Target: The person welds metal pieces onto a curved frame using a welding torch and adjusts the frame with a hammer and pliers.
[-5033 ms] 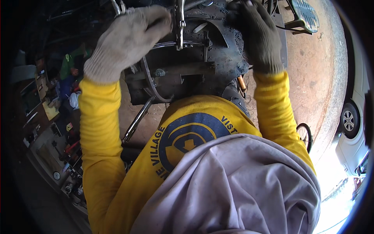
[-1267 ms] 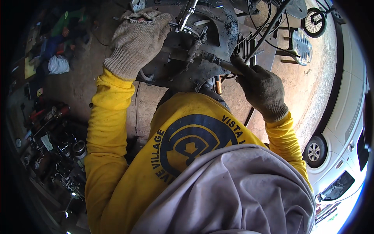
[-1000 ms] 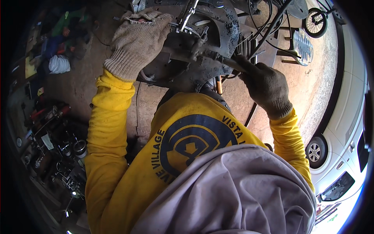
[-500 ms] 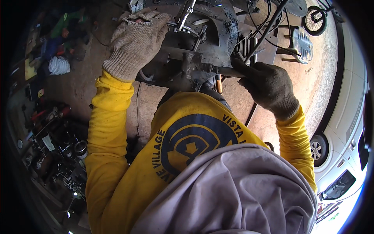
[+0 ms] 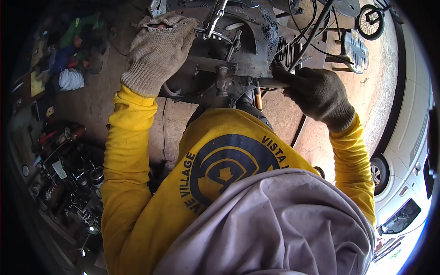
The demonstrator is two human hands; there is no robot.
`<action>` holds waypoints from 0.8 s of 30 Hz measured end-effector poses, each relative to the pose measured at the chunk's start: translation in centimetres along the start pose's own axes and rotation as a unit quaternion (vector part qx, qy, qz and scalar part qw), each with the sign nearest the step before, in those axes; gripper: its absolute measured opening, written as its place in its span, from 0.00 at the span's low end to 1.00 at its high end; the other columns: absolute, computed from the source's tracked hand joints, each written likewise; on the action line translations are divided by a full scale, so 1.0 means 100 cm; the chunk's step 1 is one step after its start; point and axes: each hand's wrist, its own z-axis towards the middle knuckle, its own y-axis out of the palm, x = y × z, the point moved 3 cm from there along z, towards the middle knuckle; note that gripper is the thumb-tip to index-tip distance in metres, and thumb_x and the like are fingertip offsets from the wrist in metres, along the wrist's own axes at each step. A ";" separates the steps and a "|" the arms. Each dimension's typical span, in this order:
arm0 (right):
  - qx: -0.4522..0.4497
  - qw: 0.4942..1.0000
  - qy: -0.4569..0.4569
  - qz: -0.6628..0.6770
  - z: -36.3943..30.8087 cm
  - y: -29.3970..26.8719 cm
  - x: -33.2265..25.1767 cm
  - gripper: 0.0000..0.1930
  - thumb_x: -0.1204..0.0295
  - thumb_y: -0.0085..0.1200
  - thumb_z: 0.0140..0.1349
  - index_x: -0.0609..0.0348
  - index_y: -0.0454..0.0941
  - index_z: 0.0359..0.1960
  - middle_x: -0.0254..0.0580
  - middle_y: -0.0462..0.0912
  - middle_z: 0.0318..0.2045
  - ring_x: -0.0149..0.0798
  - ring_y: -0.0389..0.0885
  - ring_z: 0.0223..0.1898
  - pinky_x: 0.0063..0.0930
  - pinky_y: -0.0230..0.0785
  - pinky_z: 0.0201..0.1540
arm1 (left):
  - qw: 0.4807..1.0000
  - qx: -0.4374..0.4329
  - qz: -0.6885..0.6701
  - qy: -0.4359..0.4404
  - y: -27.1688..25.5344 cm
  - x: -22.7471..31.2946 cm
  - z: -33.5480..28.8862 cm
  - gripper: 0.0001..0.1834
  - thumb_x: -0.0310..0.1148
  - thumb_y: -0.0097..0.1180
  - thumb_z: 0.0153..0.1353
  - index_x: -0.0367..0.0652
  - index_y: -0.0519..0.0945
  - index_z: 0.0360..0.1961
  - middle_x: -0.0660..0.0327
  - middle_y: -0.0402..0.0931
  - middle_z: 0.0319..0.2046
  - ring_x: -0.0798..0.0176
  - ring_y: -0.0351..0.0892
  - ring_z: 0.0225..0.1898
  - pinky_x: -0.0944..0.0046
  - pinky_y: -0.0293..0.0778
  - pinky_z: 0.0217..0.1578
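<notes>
My left hand (image 5: pixel 160 50), in a torn beige knit glove, is closed round a thin metal bar, mostly hidden by the fingers. Beside its fingertips a shiny clamp-like tool (image 5: pixel 215 18) stands over a curved metal strip (image 5: pixel 224 37). My right hand (image 5: pixel 321 96), in a dark knit glove, is wrapped round the handle of a hammer (image 5: pixel 222 81). The hammer's head is over the near side of a dark, worn metal worktable (image 5: pixel 256 59), close to my body. Whether the head touches anything below, I cannot tell.
Dark cables (image 5: pixel 316 27) hang at the right of the worktable, near a bundle of thin rods (image 5: pixel 286 50). Farther right are a plastic chair (image 5: pixel 355 50), a bicycle wheel (image 5: pixel 370 23) and a white vehicle (image 5: pixel 408 151). Machine parts (image 5: pixel 78 183) crowd the left; a person (image 5: pixel 75 41) is at the far left.
My right hand and the hammer have shifted slightly right and toward my body. The left hand keeps its grip in almost the same place.
</notes>
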 end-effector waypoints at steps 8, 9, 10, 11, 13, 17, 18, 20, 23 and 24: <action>-0.034 0.999 0.007 0.017 0.008 -0.005 0.002 0.18 0.63 0.60 0.64 0.39 0.82 0.56 0.36 0.87 0.31 0.35 0.85 0.28 0.30 0.78 0.30 | 0.999 0.025 -0.037 -0.013 0.014 -0.006 -0.012 0.15 0.38 0.60 0.65 0.50 0.84 0.51 0.65 0.83 0.50 0.63 0.80 0.55 0.61 0.75 0.57; -0.034 0.999 0.007 0.015 0.008 -0.006 0.002 0.18 0.63 0.60 0.64 0.39 0.82 0.56 0.36 0.87 0.31 0.35 0.85 0.28 0.30 0.78 0.30 | 0.999 0.027 -0.037 -0.013 0.012 -0.005 -0.010 0.15 0.38 0.60 0.65 0.50 0.84 0.51 0.65 0.83 0.50 0.63 0.80 0.55 0.61 0.75 0.57; -0.039 0.999 -0.026 0.001 0.008 -0.006 0.001 0.17 0.62 0.60 0.64 0.40 0.83 0.55 0.36 0.86 0.30 0.35 0.85 0.28 0.30 0.78 0.30 | 1.000 0.016 0.000 -0.010 0.009 -0.002 -0.007 0.15 0.38 0.60 0.65 0.50 0.83 0.51 0.65 0.83 0.50 0.63 0.80 0.55 0.62 0.75 0.57; -0.045 0.997 -0.057 -0.012 0.006 -0.006 0.000 0.17 0.61 0.61 0.63 0.40 0.83 0.55 0.36 0.86 0.29 0.36 0.85 0.28 0.30 0.78 0.29 | 0.999 0.005 0.035 -0.006 0.005 0.000 -0.004 0.15 0.38 0.59 0.65 0.50 0.83 0.51 0.66 0.83 0.50 0.63 0.80 0.55 0.62 0.75 0.56; -0.015 0.999 0.009 -0.026 0.004 0.007 0.022 0.16 0.62 0.59 0.64 0.41 0.84 0.53 0.36 0.82 0.23 0.37 0.84 0.26 0.32 0.76 0.26 | 0.999 0.008 0.031 -0.001 -0.002 0.001 0.000 0.15 0.38 0.59 0.65 0.50 0.83 0.52 0.66 0.84 0.49 0.63 0.80 0.55 0.63 0.75 0.56; -0.007 0.999 0.043 -0.026 0.008 -0.005 0.022 0.17 0.62 0.58 0.65 0.40 0.82 0.56 0.36 0.82 0.25 0.39 0.84 0.27 0.34 0.75 0.27 | 1.000 0.021 0.008 -0.011 0.010 -0.006 -0.006 0.16 0.39 0.59 0.66 0.50 0.82 0.53 0.65 0.84 0.48 0.62 0.80 0.54 0.61 0.75 0.56; -0.037 0.998 0.050 -0.011 0.004 -0.005 0.018 0.18 0.61 0.58 0.65 0.40 0.82 0.57 0.37 0.82 0.25 0.40 0.84 0.28 0.34 0.75 0.28 | 1.000 0.021 0.009 -0.010 0.008 -0.005 -0.007 0.16 0.39 0.59 0.66 0.50 0.82 0.53 0.65 0.84 0.48 0.62 0.80 0.54 0.61 0.75 0.56; -0.041 0.998 0.043 -0.011 0.004 -0.003 0.010 0.18 0.61 0.59 0.65 0.40 0.82 0.57 0.37 0.82 0.26 0.41 0.84 0.28 0.35 0.76 0.28 | 1.000 0.003 0.005 -0.022 0.002 -0.003 -0.008 0.16 0.39 0.59 0.66 0.50 0.82 0.53 0.63 0.84 0.48 0.61 0.80 0.54 0.59 0.75 0.56; -0.045 0.998 0.049 0.007 -0.001 0.000 0.007 0.20 0.59 0.60 0.64 0.39 0.81 0.58 0.39 0.82 0.27 0.44 0.84 0.27 0.37 0.76 0.30 | 1.000 0.000 0.004 -0.013 0.004 -0.001 -0.004 0.17 0.40 0.59 0.65 0.50 0.82 0.54 0.63 0.84 0.48 0.61 0.81 0.55 0.59 0.76 0.56; -0.050 0.996 0.071 0.025 -0.002 0.000 0.007 0.20 0.59 0.61 0.64 0.40 0.81 0.58 0.41 0.83 0.28 0.46 0.85 0.28 0.39 0.77 0.31 | 1.000 0.000 0.005 -0.012 0.002 0.000 -0.003 0.17 0.40 0.59 0.65 0.50 0.82 0.54 0.63 0.84 0.48 0.61 0.81 0.55 0.59 0.76 0.56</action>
